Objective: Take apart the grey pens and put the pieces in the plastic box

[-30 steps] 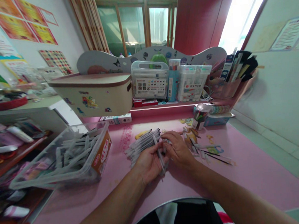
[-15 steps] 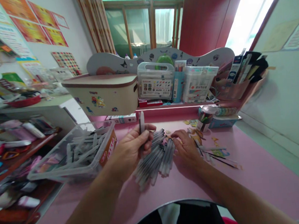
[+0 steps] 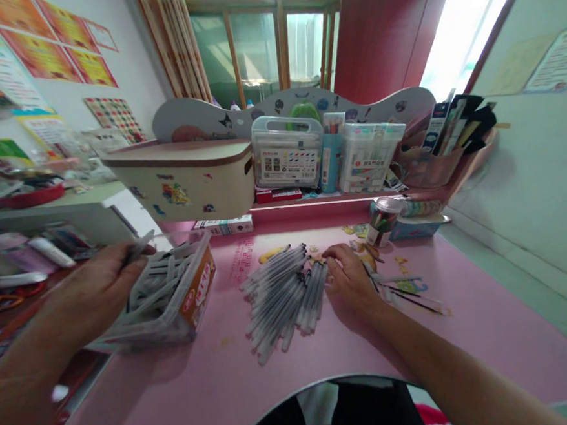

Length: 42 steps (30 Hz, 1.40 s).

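At the left, my left hand [image 3: 106,280] is over the near left part of a clear plastic bin [image 3: 177,317], its fingers closed round a thin grey-white pen-like piece [image 3: 142,243]. Pale translucent pieces [image 3: 159,282] fill the bin. A fanned pile of translucent pen tubes with dark tips [image 3: 282,300] lies on the pink desk [image 3: 218,385]. My right hand [image 3: 348,272] rests at the pile's right edge, fingers curled near the tube tips; what they hold, if anything, is hidden.
Right of my right hand lie loose thin pens and refills [image 3: 410,294]. Behind them stand a lidded jar [image 3: 384,221] and a blue box [image 3: 418,227]. A cream storage box [image 3: 184,187] and marker cases [image 3: 289,154] line the shelf.
My left hand has moved left from above the tube pile to the bin, still holding the thin piece. My right hand has stayed by the pile. The view has shifted slightly.
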Each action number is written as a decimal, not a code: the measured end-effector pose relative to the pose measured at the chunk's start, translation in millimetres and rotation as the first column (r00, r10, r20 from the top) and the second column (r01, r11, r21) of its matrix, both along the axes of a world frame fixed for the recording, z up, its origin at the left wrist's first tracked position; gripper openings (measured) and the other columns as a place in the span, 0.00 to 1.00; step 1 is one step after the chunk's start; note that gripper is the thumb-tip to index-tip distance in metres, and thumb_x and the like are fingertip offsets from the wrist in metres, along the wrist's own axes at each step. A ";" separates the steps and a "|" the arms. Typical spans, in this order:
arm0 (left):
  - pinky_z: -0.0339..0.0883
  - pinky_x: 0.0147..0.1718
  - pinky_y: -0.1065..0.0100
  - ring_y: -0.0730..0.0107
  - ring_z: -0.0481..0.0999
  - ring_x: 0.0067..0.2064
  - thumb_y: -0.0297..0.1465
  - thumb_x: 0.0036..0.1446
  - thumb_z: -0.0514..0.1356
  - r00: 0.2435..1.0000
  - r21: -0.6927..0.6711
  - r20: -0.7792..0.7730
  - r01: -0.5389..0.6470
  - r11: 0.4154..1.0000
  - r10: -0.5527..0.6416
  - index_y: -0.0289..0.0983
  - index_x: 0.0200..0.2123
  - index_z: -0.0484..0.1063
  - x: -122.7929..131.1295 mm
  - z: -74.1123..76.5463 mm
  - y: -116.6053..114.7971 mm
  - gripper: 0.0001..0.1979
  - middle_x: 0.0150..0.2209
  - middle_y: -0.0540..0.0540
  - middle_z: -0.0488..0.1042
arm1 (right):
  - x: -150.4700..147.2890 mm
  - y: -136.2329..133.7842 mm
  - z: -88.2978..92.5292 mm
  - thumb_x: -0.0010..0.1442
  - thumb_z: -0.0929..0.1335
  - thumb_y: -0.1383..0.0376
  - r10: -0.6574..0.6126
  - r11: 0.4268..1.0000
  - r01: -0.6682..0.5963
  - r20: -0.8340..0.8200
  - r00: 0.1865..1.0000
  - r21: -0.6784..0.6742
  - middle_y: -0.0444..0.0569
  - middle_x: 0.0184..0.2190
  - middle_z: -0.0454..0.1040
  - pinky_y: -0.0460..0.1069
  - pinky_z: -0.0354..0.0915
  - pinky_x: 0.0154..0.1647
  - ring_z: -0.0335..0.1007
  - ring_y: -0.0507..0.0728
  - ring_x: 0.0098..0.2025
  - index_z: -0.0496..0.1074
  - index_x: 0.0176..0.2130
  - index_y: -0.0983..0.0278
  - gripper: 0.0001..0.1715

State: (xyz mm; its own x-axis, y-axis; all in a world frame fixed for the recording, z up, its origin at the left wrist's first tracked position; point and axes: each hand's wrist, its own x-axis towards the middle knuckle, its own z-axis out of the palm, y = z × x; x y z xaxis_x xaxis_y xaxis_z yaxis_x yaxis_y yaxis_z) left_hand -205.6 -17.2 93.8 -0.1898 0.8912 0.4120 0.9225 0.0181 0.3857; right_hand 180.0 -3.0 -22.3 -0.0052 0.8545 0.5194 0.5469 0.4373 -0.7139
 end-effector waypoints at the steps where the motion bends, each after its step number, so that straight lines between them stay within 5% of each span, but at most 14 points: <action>1: 0.66 0.43 0.66 0.70 0.74 0.37 0.50 0.56 0.54 0.996 -0.056 -0.009 0.091 0.994 -0.092 0.35 0.38 0.74 -6.2 -5.2 0.8 0.23 0.34 0.53 0.76 | -0.3 1.0 -0.1 0.60 0.60 0.68 -0.018 1.000 0.018 -0.011 1.000 -0.014 0.51 0.37 0.70 0.54 0.61 0.47 0.66 0.59 0.43 0.71 0.37 0.63 0.10; 4: 0.61 0.50 0.63 0.69 0.72 0.47 0.51 0.56 0.55 0.970 -0.177 -0.012 0.239 0.955 -0.244 0.38 0.45 0.73 -19.5 -16.9 -0.8 0.24 0.43 0.54 0.75 | -0.6 2.8 -0.6 0.61 0.60 0.67 -0.047 0.998 0.046 -0.018 0.999 -0.034 0.51 0.37 0.70 0.54 0.61 0.48 0.66 0.59 0.43 0.71 0.36 0.63 0.11; 10: 0.59 0.50 0.60 0.70 0.71 0.44 0.51 0.56 0.56 0.968 -0.093 -0.121 0.209 0.973 -0.220 0.39 0.41 0.73 -6.8 -11.5 -13.1 0.22 0.41 0.55 0.71 | 4.3 5.1 -2.8 0.55 0.59 0.74 -0.017 0.995 0.029 0.119 0.993 -0.097 0.51 0.36 0.69 0.53 0.61 0.47 0.65 0.58 0.43 0.70 0.34 0.63 0.13; 14: 0.61 0.47 0.63 0.71 0.70 0.41 0.45 0.59 0.56 0.983 0.200 -0.071 0.179 0.963 -0.168 0.39 0.36 0.72 40.1 0.8 -27.9 0.15 0.39 0.54 0.70 | 5.0 5.5 -3.0 0.51 0.60 0.76 -0.011 0.980 0.068 0.285 0.958 -0.189 0.51 0.36 0.68 0.52 0.59 0.46 0.64 0.59 0.43 0.72 0.32 0.63 0.15; 19: 0.63 0.41 0.65 0.67 0.71 0.40 0.34 0.59 0.59 0.840 0.293 0.097 0.489 0.822 -0.534 0.40 0.33 0.71 121.1 1.1 -36.1 0.05 0.36 0.50 0.72 | 1.9 3.4 -1.9 0.53 0.61 0.76 -0.015 0.965 0.109 0.367 0.930 -0.238 0.52 0.37 0.69 0.51 0.58 0.46 0.64 0.58 0.43 0.73 0.35 0.64 0.15; 23: 0.65 0.43 0.64 0.66 0.72 0.41 0.31 0.59 0.58 0.671 0.228 0.345 0.618 0.752 -0.656 0.39 0.31 0.71 183.5 -16.9 -31.2 0.05 0.36 0.48 0.72 | 2.5 3.6 -2.1 0.53 0.61 0.76 0.019 0.959 0.104 0.425 0.905 -0.265 0.52 0.37 0.70 0.51 0.57 0.46 0.64 0.58 0.43 0.73 0.34 0.64 0.14; 27: 0.65 0.43 0.63 0.65 0.72 0.41 0.29 0.59 0.57 0.559 0.221 0.566 0.605 0.765 -0.606 0.39 0.31 0.71 221.8 -48.0 -23.3 0.05 0.36 0.47 0.72 | 4.0 4.0 -2.1 0.56 0.62 0.74 0.057 0.960 0.072 0.443 0.895 -0.269 0.51 0.38 0.70 0.51 0.57 0.46 0.64 0.58 0.43 0.72 0.36 0.64 0.12; 33: 0.65 0.46 0.59 0.62 0.73 0.44 0.28 0.59 0.56 0.555 0.291 0.632 0.477 0.829 -0.541 0.40 0.36 0.72 224.2 -87.1 -15.2 0.05 0.39 0.45 0.73 | 1.7 1.2 0.0 0.59 0.64 0.68 0.089 0.960 0.044 0.452 0.887 -0.276 0.53 0.42 0.71 0.51 0.58 0.47 0.65 0.59 0.46 0.71 0.42 0.65 0.10; 42: 0.63 0.50 0.58 0.63 0.71 0.45 0.27 0.61 0.54 0.626 0.356 0.489 0.493 0.794 -0.608 0.39 0.36 0.70 217.3 -97.4 -15.7 0.06 0.39 0.46 0.71 | 1.7 -1.6 1.8 0.57 0.64 0.69 0.052 0.950 0.136 0.573 0.818 -0.281 0.57 0.49 0.68 0.55 0.56 0.52 0.63 0.63 0.53 0.70 0.48 0.63 0.18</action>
